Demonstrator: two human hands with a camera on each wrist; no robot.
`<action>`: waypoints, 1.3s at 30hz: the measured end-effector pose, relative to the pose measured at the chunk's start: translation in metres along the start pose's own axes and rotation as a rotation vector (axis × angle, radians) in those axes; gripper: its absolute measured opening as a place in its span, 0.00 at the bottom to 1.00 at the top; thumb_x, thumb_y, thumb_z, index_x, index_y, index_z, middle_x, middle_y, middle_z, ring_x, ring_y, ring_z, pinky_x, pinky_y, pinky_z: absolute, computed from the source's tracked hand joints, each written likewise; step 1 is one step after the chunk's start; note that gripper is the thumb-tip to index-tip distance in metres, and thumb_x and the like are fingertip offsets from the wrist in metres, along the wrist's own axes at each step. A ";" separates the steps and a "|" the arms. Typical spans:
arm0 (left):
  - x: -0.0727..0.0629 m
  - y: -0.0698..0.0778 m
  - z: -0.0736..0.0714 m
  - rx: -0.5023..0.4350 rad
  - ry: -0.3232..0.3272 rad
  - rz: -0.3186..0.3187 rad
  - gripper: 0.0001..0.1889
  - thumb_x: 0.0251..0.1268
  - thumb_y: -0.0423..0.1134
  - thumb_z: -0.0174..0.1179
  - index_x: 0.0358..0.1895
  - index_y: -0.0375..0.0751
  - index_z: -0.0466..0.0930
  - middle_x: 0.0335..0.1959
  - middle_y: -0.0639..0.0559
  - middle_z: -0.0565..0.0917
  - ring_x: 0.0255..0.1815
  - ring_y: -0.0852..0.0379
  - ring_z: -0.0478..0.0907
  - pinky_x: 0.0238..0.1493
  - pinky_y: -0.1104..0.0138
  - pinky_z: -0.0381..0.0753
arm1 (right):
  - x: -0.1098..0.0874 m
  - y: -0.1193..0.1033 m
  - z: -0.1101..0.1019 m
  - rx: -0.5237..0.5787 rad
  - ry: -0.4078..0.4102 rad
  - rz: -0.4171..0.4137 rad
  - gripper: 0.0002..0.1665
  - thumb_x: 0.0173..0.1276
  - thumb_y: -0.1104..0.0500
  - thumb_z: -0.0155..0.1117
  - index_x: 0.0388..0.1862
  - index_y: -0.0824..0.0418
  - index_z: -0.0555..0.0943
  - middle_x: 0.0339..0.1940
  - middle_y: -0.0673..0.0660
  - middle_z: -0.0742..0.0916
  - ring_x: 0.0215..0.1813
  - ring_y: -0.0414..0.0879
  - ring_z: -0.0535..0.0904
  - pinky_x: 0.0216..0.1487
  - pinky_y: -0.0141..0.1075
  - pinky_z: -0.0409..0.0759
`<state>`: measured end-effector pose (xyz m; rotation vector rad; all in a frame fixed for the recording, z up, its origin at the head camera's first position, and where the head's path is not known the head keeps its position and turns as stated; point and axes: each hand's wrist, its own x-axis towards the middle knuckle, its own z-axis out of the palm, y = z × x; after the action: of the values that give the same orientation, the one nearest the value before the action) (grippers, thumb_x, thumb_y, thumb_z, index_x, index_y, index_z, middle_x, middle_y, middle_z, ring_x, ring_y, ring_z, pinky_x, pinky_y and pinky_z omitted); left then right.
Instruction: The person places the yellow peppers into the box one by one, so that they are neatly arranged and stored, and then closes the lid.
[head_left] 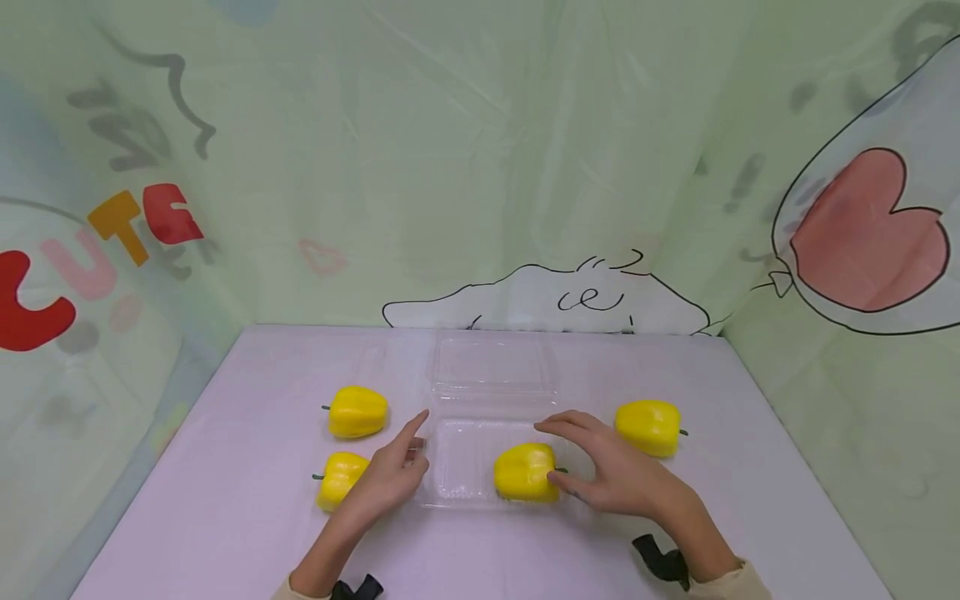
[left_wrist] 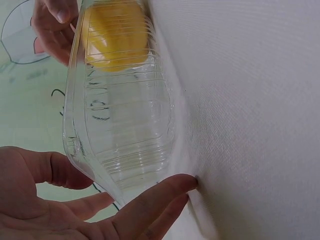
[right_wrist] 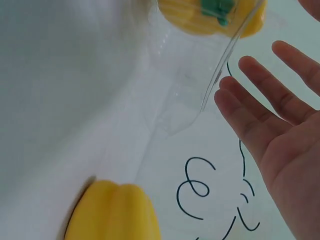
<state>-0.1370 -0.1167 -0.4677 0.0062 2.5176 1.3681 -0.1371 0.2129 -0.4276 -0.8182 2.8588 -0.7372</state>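
A clear plastic clamshell container (head_left: pixel 465 458) lies on the table with its lid (head_left: pixel 491 364) folded back. One yellow bell pepper (head_left: pixel 525 472) sits in the right part of its base, green stem to the right. My left hand (head_left: pixel 390 475) is at the container's left side, its fingertips right at the rim in the left wrist view. My right hand (head_left: pixel 615 467) is spread at the right side, thumb beside the pepper's stem in the head view. In the right wrist view, the fingers (right_wrist: pixel 240 115) are extended beside the container's wall and hold nothing.
Two yellow bell peppers, an upper one (head_left: pixel 358 412) and a lower one (head_left: pixel 341 479) partly behind my left hand, lie left of the container. Another pepper (head_left: pixel 649 427) lies to the right, close to my right hand. A printed curtain (head_left: pixel 480 167) stands behind the table.
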 end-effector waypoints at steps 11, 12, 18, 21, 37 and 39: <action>0.000 0.001 -0.001 0.001 -0.003 -0.004 0.36 0.75 0.35 0.51 0.85 0.53 0.58 0.73 0.34 0.77 0.71 0.36 0.77 0.69 0.37 0.79 | -0.010 0.029 -0.019 -0.070 0.152 0.046 0.31 0.70 0.55 0.75 0.71 0.52 0.80 0.67 0.54 0.84 0.68 0.57 0.82 0.67 0.59 0.82; 0.000 0.001 -0.001 0.002 -0.002 -0.004 0.36 0.75 0.35 0.51 0.85 0.53 0.58 0.73 0.34 0.77 0.71 0.36 0.77 0.69 0.37 0.79 | -0.011 0.032 -0.021 -0.068 0.163 0.052 0.31 0.70 0.55 0.75 0.71 0.53 0.80 0.67 0.54 0.85 0.68 0.57 0.82 0.67 0.59 0.82; -0.001 0.000 -0.001 -0.006 -0.001 -0.005 0.36 0.75 0.35 0.51 0.85 0.54 0.58 0.73 0.35 0.78 0.71 0.36 0.77 0.68 0.38 0.80 | -0.017 0.052 -0.031 -0.069 0.245 0.114 0.29 0.69 0.60 0.74 0.68 0.58 0.81 0.65 0.60 0.85 0.67 0.63 0.80 0.67 0.65 0.79; -0.001 0.000 -0.001 -0.005 -0.001 -0.007 0.36 0.75 0.35 0.51 0.85 0.55 0.58 0.73 0.35 0.77 0.71 0.36 0.77 0.69 0.38 0.79 | -0.021 0.060 -0.033 -0.078 0.274 0.128 0.29 0.69 0.61 0.74 0.68 0.60 0.80 0.64 0.63 0.85 0.66 0.66 0.80 0.66 0.67 0.79; -0.001 0.002 -0.003 -0.004 -0.006 -0.012 0.36 0.75 0.35 0.51 0.85 0.56 0.58 0.73 0.36 0.78 0.72 0.37 0.76 0.70 0.37 0.78 | -0.035 0.096 -0.035 -0.093 0.298 0.215 0.32 0.70 0.59 0.74 0.69 0.66 0.77 0.70 0.72 0.77 0.69 0.73 0.73 0.66 0.74 0.74; -0.001 0.002 -0.003 -0.004 -0.008 -0.011 0.36 0.75 0.35 0.51 0.85 0.56 0.58 0.73 0.35 0.78 0.72 0.36 0.76 0.70 0.37 0.78 | -0.036 0.099 -0.036 -0.084 0.280 0.242 0.33 0.70 0.58 0.73 0.71 0.67 0.76 0.71 0.74 0.76 0.70 0.74 0.72 0.67 0.75 0.73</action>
<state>-0.1371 -0.1181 -0.4647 -0.0030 2.5039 1.3665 -0.1609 0.3201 -0.4447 -0.3903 3.1768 -0.7574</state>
